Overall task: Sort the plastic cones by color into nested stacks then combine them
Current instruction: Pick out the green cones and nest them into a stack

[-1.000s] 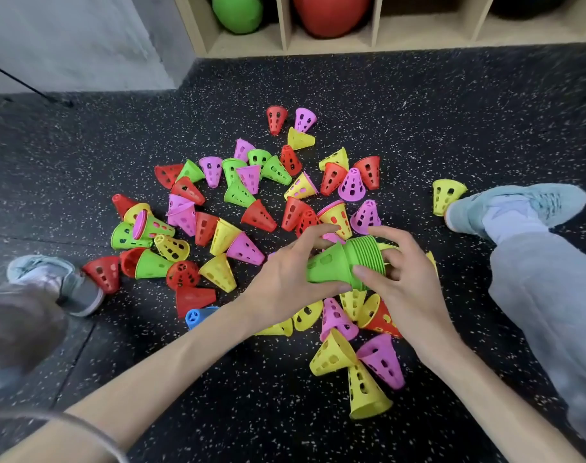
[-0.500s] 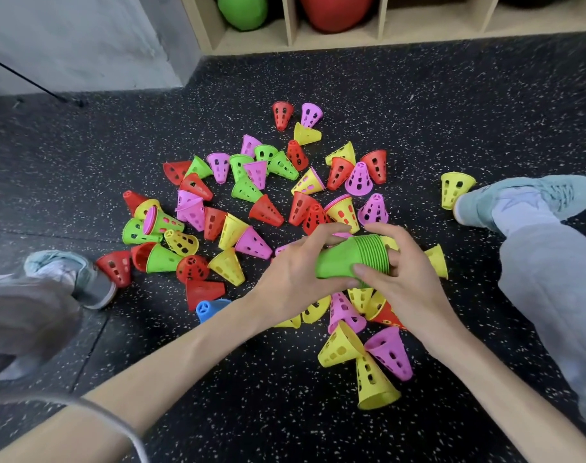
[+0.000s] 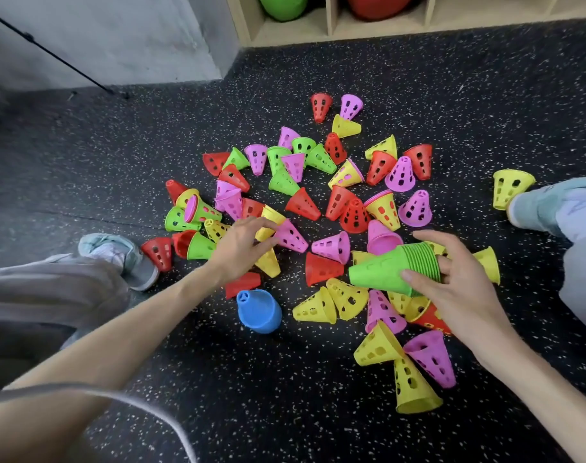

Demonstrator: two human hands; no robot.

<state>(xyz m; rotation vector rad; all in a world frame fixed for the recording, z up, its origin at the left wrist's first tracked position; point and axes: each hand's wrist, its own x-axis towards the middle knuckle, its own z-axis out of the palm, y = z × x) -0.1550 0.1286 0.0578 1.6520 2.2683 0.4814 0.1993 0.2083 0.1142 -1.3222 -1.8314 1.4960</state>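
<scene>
My right hand grips a nested stack of green cones, lying sideways with its tip pointing left. My left hand is off the stack, stretched out to the left over the pile with relaxed fingers and holding nothing. It hovers beside a loose green cone and above yellow cones. Several red, pink, yellow and green perforated cones lie scattered on the black speckled floor. A blue cone stack lies below my left hand.
My legs and shoes flank the pile: one shoe at left, one at right. A wooden shelf with a green and a red ball stands at the back. A single yellow cone stands near the right shoe.
My left hand let go of the green stack and reached left over the scattered cones. My right hand now holds the stack alone, slightly lower and to the right.
</scene>
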